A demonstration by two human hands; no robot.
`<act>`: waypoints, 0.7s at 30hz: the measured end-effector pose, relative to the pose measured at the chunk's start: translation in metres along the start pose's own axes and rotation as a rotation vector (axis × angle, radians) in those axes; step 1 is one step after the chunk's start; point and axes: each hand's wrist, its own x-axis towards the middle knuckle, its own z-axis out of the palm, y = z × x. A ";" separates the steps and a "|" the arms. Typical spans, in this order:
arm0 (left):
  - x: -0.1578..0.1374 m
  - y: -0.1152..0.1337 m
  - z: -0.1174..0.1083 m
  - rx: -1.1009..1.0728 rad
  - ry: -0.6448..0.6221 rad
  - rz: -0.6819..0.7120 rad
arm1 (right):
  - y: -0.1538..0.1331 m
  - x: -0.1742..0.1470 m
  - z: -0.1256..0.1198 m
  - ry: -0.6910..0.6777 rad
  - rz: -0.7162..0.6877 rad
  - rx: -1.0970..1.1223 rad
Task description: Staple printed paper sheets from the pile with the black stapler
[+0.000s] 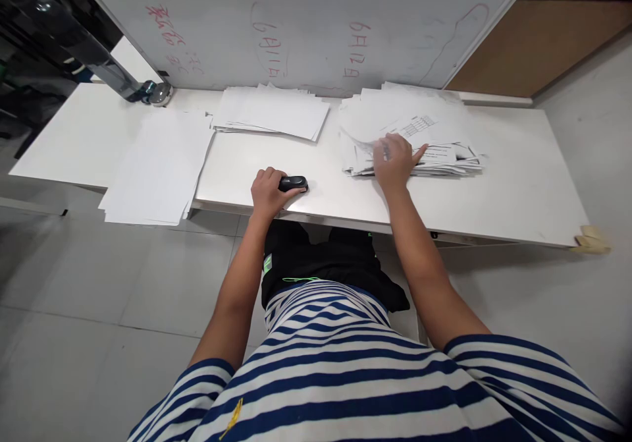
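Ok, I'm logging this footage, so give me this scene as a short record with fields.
left hand: gripping a black stapler near the desk's front edge
right hand: fingers on the right pile
right pile: uneven edges, print showing on some sheets
middle stack: white sheets, close to the whiteboard
left stack: white sheets, jutting past the front edge
desk: white, long
whiteboard: behind the papers, red writing

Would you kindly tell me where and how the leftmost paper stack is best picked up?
The paper stack is probably best pinched above and below at its near edge, coming from the person's side, because that edge juts past the table, leaving its underside reachable.
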 end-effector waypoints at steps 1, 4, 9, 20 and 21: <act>0.000 0.000 0.000 0.001 0.002 0.001 | 0.001 0.000 0.001 -0.002 -0.003 -0.006; 0.000 0.000 0.000 -0.005 0.004 0.000 | 0.005 -0.001 0.004 -0.001 -0.019 -0.024; 0.000 0.000 0.000 0.000 0.001 -0.006 | 0.013 -0.002 0.003 -0.078 -0.068 -0.025; 0.000 0.003 -0.002 0.005 0.002 -0.007 | 0.010 -0.001 -0.009 -0.168 -0.231 -0.022; 0.000 0.003 -0.003 0.011 0.003 -0.006 | 0.009 0.000 -0.009 -0.149 -0.225 -0.017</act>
